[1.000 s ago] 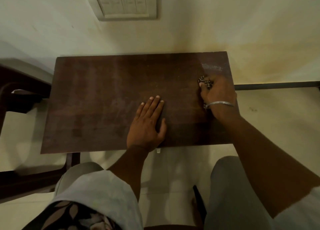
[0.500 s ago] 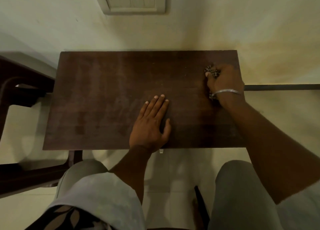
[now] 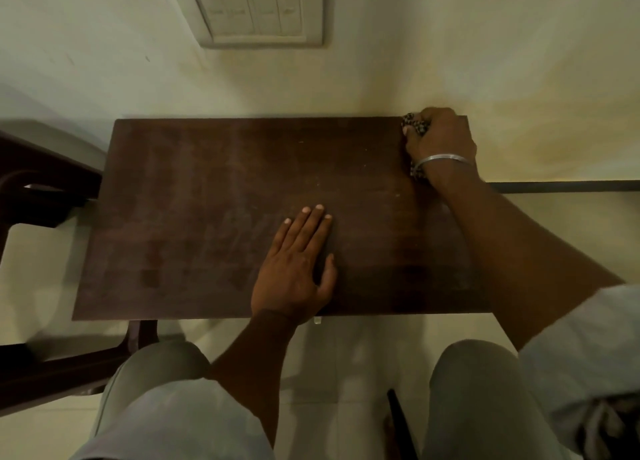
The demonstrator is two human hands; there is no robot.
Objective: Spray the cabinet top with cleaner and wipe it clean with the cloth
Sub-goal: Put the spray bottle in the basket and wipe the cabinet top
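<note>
The dark brown cabinet top (image 3: 207,217) fills the middle of the head view, its far edge against the wall. My right hand (image 3: 441,144), with a metal bangle on the wrist, grips a bunched, dark patterned cloth (image 3: 414,125) and presses it on the top's far right corner. Only small bits of the cloth show past the fingers and under the wrist. My left hand (image 3: 298,269) lies flat, fingers straight, on the top near its front edge, right of centre. No spray bottle is in view.
A pale wall with a switch plate (image 3: 256,9) rises behind the cabinet. Dark wooden furniture (image 3: 41,182) stands to the left. A dark strip (image 3: 568,186) runs along the floor at the right. My knees (image 3: 166,390) are just below the front edge.
My right hand has slid the cloth away from me along the right side, from mid-depth to the far right corner. The pale smear near that corner is gone. My left hand stays flat.
</note>
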